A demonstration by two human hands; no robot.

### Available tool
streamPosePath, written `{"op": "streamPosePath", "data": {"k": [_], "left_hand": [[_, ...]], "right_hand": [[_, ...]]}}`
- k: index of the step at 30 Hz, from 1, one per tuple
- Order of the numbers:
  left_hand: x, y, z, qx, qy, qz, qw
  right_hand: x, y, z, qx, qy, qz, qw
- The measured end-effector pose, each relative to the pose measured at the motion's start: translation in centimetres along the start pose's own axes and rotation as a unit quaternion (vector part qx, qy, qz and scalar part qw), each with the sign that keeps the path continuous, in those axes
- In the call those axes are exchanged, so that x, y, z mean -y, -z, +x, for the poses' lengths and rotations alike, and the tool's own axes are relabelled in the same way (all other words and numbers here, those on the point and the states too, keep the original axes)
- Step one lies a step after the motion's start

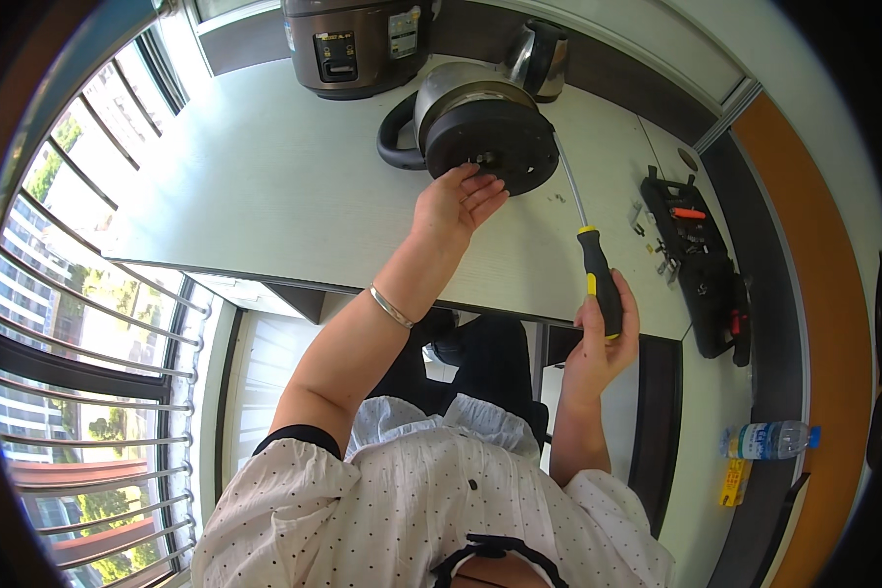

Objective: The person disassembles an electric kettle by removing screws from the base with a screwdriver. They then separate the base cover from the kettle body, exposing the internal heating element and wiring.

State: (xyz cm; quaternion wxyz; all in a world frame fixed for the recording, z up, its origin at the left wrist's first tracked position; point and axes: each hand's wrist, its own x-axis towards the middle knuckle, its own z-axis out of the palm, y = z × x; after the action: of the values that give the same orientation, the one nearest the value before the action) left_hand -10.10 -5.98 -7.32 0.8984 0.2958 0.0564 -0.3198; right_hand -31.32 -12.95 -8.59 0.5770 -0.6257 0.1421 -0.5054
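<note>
An electric kettle with a steel body and black handle lies on its side on the table, its round black base facing me. My left hand reaches to the lower part of that base, fingers stretched out and apparently against it, close to the connector in the middle. Wrapped in my right hand is the black and yellow handle of a screwdriver. Its long metal shaft points up to the right rim of the base; whether the tip touches is too small to tell.
Behind the kettle stand a brown rice cooker and a steel pot or kettle. An open black tool case lies at the right, with small loose bits beside it. Farther right are a water bottle and a yellow packet.
</note>
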Motion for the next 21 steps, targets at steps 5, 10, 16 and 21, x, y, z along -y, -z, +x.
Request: {"op": "streamPosePath", "data": {"k": [5,10,16,21], "left_hand": [[-0.1,0.1,-0.1,0.000,-0.004,-0.017,1.000],[-0.3,-0.3,-1.0,0.012,0.010,0.040,0.999],[1.2,-1.1,-1.8,0.127,0.128,0.291,0.940],[4.3,-2.1,-1.3,0.210,-0.030,0.646,0.733]], "right_hand": [[0.2,-0.1,0.1,0.006,0.009,-0.001,1.000],[0.3,-0.5,0.8,-0.017,0.018,0.008,1.000],[-0.1,0.5,1.3,-0.028,-0.022,0.056,0.998],[-0.5,1.4,2.5,-0.071,-0.029,0.063,0.995]]}}
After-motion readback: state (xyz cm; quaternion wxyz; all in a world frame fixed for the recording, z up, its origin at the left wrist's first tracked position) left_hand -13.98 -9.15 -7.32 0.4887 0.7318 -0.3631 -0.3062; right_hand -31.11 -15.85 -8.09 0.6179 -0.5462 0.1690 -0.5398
